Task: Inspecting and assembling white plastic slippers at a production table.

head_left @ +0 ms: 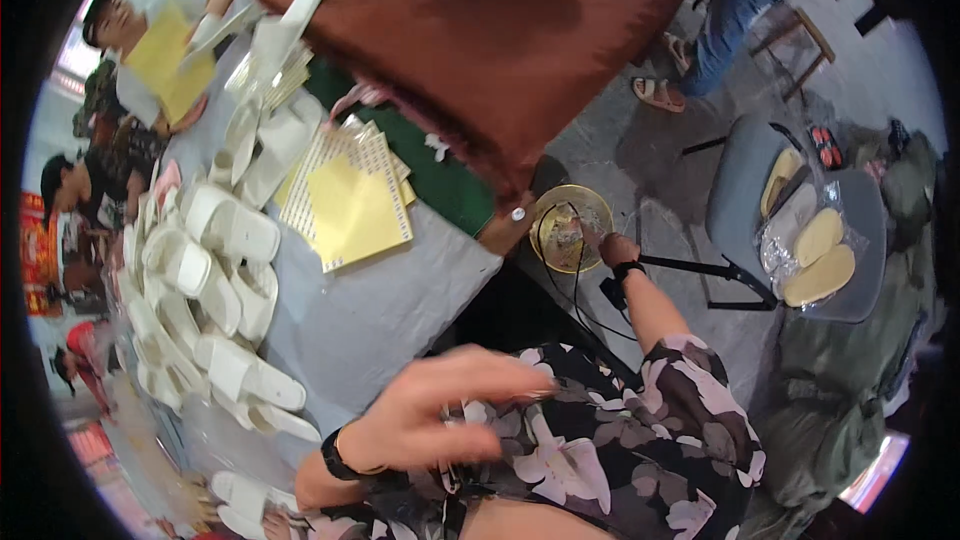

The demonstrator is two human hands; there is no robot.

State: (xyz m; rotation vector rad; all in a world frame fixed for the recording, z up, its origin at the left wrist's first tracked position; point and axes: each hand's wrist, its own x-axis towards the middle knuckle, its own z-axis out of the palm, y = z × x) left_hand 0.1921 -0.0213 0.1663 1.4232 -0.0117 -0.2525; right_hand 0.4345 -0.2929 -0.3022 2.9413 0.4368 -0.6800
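My left hand (pixel 440 412), blurred by motion, hovers above my lap with thumb and fingers apart and nothing visible in it. A dark band circles its wrist. Down to the right, my right hand (pixel 617 248) reaches to the side of a yellow bin (pixel 572 188) on the floor, which has clear plastic scraps inside. Its fingers are too small and blurred to tell what they hold, if anything. On the grey tabletop (pixel 330 340), a yellow sheet (pixel 352 210) lies over sheets printed with rows of small marks. White slippers (pixel 232 223) are heaped along the table's left side.
A brown-covered table (pixel 480 50) stands ahead, with white slippers at its far edge. Right of me, a grey chair (pixel 735 200) holds pale insoles (pixel 820 275) and clear plastic. Dark cables (pixel 590 320) hang by the bin. Other people sit at the left; someone in jeans (pixel 740 20) stands beyond.
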